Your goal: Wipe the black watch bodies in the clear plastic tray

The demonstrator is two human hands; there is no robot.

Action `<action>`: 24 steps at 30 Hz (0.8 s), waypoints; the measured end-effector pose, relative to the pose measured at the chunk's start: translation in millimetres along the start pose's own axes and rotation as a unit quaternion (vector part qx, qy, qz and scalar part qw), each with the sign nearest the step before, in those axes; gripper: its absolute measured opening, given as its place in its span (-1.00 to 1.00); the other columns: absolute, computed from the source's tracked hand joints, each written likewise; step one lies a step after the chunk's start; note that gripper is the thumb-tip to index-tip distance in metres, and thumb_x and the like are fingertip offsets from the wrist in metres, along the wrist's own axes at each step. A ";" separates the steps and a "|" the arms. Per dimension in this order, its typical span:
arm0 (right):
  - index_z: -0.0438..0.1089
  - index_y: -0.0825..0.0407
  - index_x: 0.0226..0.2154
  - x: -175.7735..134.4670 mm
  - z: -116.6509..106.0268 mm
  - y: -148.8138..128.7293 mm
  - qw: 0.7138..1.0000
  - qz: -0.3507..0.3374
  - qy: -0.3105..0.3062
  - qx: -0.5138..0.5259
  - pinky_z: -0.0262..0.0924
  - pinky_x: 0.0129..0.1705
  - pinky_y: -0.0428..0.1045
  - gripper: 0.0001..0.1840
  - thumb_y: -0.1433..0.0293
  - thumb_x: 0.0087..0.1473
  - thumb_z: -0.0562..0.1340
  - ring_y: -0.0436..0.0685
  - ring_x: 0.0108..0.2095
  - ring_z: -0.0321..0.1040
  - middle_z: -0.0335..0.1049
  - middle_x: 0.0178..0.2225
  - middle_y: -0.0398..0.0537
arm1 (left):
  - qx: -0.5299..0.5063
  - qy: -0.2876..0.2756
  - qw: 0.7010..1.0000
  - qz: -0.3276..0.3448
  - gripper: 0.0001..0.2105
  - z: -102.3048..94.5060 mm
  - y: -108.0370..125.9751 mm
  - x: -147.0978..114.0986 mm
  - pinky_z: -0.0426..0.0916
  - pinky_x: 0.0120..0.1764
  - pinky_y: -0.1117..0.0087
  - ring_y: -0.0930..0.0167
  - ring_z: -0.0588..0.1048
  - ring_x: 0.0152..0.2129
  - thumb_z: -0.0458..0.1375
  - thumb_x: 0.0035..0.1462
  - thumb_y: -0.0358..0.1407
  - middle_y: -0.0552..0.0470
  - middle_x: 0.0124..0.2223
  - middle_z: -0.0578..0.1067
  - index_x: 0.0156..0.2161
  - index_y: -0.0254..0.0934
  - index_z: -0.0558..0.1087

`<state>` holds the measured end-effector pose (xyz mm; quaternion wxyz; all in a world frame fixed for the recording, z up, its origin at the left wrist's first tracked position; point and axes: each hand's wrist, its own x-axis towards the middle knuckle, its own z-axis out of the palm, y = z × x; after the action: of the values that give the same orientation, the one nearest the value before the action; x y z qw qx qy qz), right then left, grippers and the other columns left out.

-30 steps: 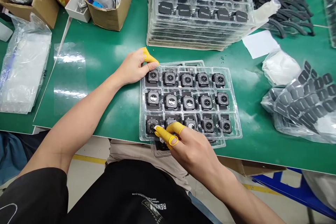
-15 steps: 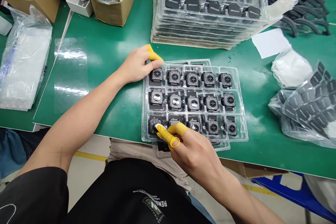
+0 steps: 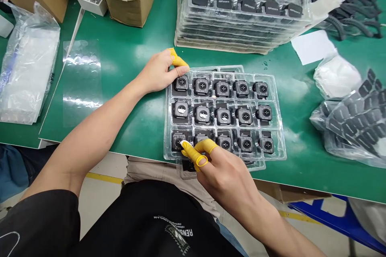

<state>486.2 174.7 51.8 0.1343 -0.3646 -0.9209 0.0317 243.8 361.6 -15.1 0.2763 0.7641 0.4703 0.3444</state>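
A clear plastic tray point(image 3: 167, 128) lies near the front edge of the table, with rows of black smartwatch bodies point(image 3: 223, 116) set back-side up in its pockets. At its far left corner, my left hand point(image 3: 161, 71) pinches the rim between thumb and yellow-cotted fingers. My right hand point(image 3: 221, 166), also in yellow finger cots, is closed on a small white wipe point(image 3: 183, 143), mostly hidden by the fingers. Its fingertips touch the watch body point(image 3: 177, 141) at the near left corner. Another tray point(image 3: 256, 166) sticks out from underneath.
Behind stands a tall stack of trays point(image 3: 220, 32) with black pieces. To the right lie a white sheet point(image 3: 312, 47), a bag of white pads point(image 3: 337, 75) and bagged dark pieces point(image 3: 358, 116). Cardboard boxes point(image 3: 129, 10) and plastic bags point(image 3: 30, 68) occupy the left.
The view has shifted slightly. My right fingertips have moved a little on the near left watch body. My left hand still holds the tray corner.
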 end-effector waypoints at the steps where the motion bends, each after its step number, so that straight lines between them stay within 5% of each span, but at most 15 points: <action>1: 0.55 0.14 -0.17 -0.3 -0.3 -0.2 1.000 0.004 -0.005 0.001 -0.01 -0.48 -0.04 -0.63 0.63 0.28 0.03 0.04 -0.52 0.12 0.45 -0.37 -0.01 | -0.001 0.000 1.000 -0.001 -0.78 0.2 -0.2 -0.2 0.43 0.00 0.03 0.19 0.52 -0.17 0.23 0.32 -0.13 -0.06 -0.26 0.55 -0.18 -0.20 0.66; 9: 0.54 0.11 -0.05 -8.2 6.4 4.7 1.000 0.004 0.023 0.009 0.05 -0.44 -0.05 -0.70 0.57 0.35 0.11 0.02 -0.48 0.16 0.47 -0.29 -0.03 | 0.020 -0.016 1.000 -0.012 -0.70 -1.1 1.5 0.8 0.40 -0.03 0.12 0.24 0.52 -0.18 0.20 0.36 -0.04 -0.07 -0.19 0.56 -0.12 -0.22 0.62; 14: 0.50 0.05 0.06 -15.2 6.6 7.8 1.000 0.017 0.013 -0.002 0.06 -0.47 -0.06 -0.71 0.49 0.36 0.19 -0.02 -0.48 0.18 0.46 -0.26 -0.06 | 0.081 0.010 0.996 0.026 -0.66 -24.8 48.9 -10.3 0.32 0.13 0.03 0.21 0.51 -0.07 0.27 0.32 -0.05 -0.09 -0.15 0.55 -0.02 -0.30 0.58; 19: 0.52 0.02 0.03 -17.9 1.6 13.9 0.998 0.049 0.036 -0.002 0.14 -0.46 -0.08 -0.75 0.41 0.34 0.25 -0.02 -0.46 0.29 0.49 -0.23 -0.03 | 0.111 -0.101 0.989 0.009 -0.67 -45.1 110.6 -69.7 0.42 -0.08 0.10 0.17 0.56 -0.20 0.24 0.27 -0.04 0.00 -0.39 0.44 -0.41 -0.22 0.59; 24: 0.54 0.00 0.01 -24.3 3.8 15.4 0.996 0.057 0.060 -0.013 0.11 -0.46 -0.08 -0.76 0.41 0.31 0.28 0.01 -0.41 0.35 0.50 -0.23 -0.01 | 0.087 -0.092 0.990 -0.057 -0.68 -19.3 131.2 -130.0 0.42 -0.20 0.11 0.11 0.56 -0.25 0.34 0.16 -0.02 -0.03 -0.44 0.39 -0.45 -0.21 0.54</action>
<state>512.3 169.6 40.3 0.1823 -0.4195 -0.8893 0.0051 256.3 192.1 60.0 0.2698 0.7856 0.5141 0.2142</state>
